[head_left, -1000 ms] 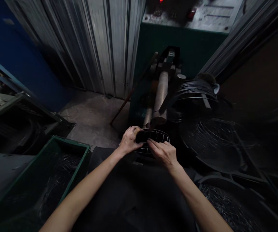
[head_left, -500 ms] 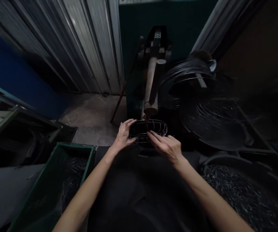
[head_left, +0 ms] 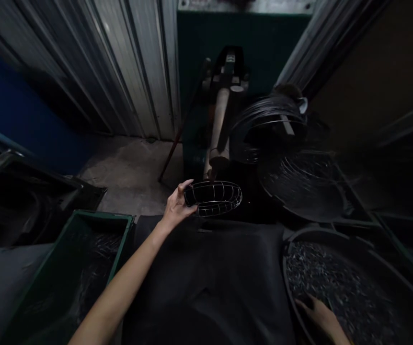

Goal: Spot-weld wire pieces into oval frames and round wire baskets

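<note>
A small cage of thin metal wire (head_left: 221,209), rounded in outline, is held at its left end under the welding machine's lower rod. My left hand (head_left: 177,203) is closed around that end, fingers on the upper wires and thumb along the lower ones. The tip of the machine's cylindrical arm (head_left: 219,155) hangs just above the cage's back edge. Down at the right, my right hand (head_left: 319,316) reaches into a round black tub (head_left: 287,268) of small metal pieces (head_left: 336,273). Its fingers are stretched out, partly lost in shadow, with nothing discernible in them.
A green crate (head_left: 72,239) with thin wire pieces stands at my left. Coiled wire (head_left: 264,112) hangs right of the machine, above another dark basin (head_left: 300,206) holding wire rings. Dark cloth (head_left: 206,278) covers my lap. Corrugated metal (head_left: 138,72) rises behind.
My right hand has let go of the wire cage and moved down right into the tub. My left hand still holds the cage. The whole view has shifted slightly.
</note>
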`<state>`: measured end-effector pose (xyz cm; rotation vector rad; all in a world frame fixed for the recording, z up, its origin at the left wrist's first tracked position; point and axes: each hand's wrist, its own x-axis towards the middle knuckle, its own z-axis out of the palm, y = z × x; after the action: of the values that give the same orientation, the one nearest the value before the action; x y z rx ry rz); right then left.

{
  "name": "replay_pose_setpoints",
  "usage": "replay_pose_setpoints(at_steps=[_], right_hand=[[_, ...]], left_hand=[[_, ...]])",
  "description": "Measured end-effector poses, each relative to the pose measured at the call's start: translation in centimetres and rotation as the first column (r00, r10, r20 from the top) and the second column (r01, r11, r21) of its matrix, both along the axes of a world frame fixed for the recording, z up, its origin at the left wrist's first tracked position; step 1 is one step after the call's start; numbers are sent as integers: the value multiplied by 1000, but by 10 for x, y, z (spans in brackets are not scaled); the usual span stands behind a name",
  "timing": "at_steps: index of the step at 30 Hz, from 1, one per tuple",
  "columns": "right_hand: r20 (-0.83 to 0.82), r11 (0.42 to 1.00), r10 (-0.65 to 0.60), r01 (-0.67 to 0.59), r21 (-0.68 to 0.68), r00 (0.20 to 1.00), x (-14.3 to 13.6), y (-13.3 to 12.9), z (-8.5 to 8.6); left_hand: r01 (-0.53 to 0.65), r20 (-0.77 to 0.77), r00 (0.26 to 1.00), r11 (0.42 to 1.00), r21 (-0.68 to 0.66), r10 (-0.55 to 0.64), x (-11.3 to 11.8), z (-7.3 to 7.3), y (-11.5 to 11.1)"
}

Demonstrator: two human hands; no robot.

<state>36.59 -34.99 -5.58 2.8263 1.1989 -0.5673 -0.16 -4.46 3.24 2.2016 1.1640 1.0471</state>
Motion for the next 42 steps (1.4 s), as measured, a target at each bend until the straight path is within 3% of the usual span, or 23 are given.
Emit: replay_pose_setpoints(at_steps=[4,8,11,15,20,24,27,30,32,34,38,40,42], right_hand=[[-102,1000,-21,20,-6,995,6,-17,-24],[-7,989,-119,119,85,993,15,-32,-22],[35,961,-192,181,208,981,11,-28,-2],[-56,883,-233,236,407,971,-21,14,46],[-396,769,47,220,600,917,-87,82,104],[-483,705,309,143,694,819,-125,119,132],[-456,691,516,-38,722,725,-144,151,144],[-167,546,686,-349,762,708,-156,184,144],[121,435,743,-613,660,658,-160,199,138],[357,330,770,-809,487,529,-160,208,132],[639,82,712,-939,333,289,-158,215,126],[714,3,655,-946,324,247,-157,219,125],[757,-38,611,-946,322,233,-156,224,125]], left_hand=[[25,-44,999,999,-39,-26,-5,4,-11],[29,-69,997,996,-81,-34,-4,13,-16],[69,-108,991,995,-77,-77,-1,21,-17],[145,-143,978,989,-37,-149,4,27,-16],[162,-162,973,986,-31,-164,9,29,-18],[179,-169,969,983,-32,-181,11,31,-20],[218,-204,953,975,-42,-222,14,34,-22],[252,-243,936,967,-40,-254,17,37,-23],[260,-254,931,965,-37,-261,16,39,-24],[256,-247,934,966,-36,-256,14,41,-24],[221,-184,957,974,-42,-225,8,42,-22],[206,-148,966,977,-52,-211,6,41,-20],[196,-128,971,979,-60,-202,6,40,-17]])
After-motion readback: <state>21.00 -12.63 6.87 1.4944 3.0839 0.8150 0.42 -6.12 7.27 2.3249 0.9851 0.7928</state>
